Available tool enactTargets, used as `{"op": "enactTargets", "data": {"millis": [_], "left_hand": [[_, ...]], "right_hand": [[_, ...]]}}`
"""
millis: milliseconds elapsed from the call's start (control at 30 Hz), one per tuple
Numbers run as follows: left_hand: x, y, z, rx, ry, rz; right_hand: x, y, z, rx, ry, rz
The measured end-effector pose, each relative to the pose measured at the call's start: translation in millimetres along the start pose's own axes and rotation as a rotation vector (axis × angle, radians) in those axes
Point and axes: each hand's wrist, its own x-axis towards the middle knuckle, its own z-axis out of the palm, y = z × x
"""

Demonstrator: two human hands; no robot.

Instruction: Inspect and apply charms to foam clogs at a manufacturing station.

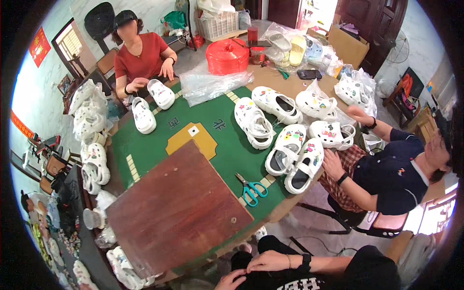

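At the lower edge, my right hand [271, 261], with a dark watch and a thin bracelet, is held over my lap. Its fingers curl down and come close to my left hand [232, 280], partly cut off by the frame. Both hands look closed, fingertips nearly meeting; anything between them is too small or hidden. Beyond them, a brown wooden board [176, 217] lies on the green table [145, 162]. Teal-handled scissors [252, 189] lie beside it. White clogs with colourful charms [303, 166] stand on the right, close to a co-worker's hand [333, 166].
A second co-worker in red [145, 58] sits at the far left near a pair of white clogs [143, 116]. Clear plastic bags [212, 87] lie by a red round container [227, 55]. A phone [309, 74] rests at the back. Wrapped clogs [92, 111] line the left edge.
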Motion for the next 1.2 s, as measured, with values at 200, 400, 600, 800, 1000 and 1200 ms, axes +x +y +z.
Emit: {"op": "enactTargets", "data": {"millis": [200,400,600,800,1000,1200], "left_hand": [[-39,139,-8,-0.261,0.344,-0.013],[-59,160,-42,-0.333,0.523,0.137],[-75,169,-76,-0.347,0.498,0.173],[-56,193,-70,-0.088,0.427,0.029],[-38,207,-43,-0.117,0.478,0.058],[-29,210,-37,-0.054,0.431,0.016]], "right_hand": [[6,-132,-51,-0.094,-0.05,-0.066],[28,-169,-68,-0.22,0.022,-0.162],[41,-179,-48,-0.206,0.081,-0.055],[39,-169,-33,-0.237,0.302,-0.156],[21,-156,-56,-0.161,0.325,-0.243],[3,-149,-51,-0.161,0.423,-0.2]]}}
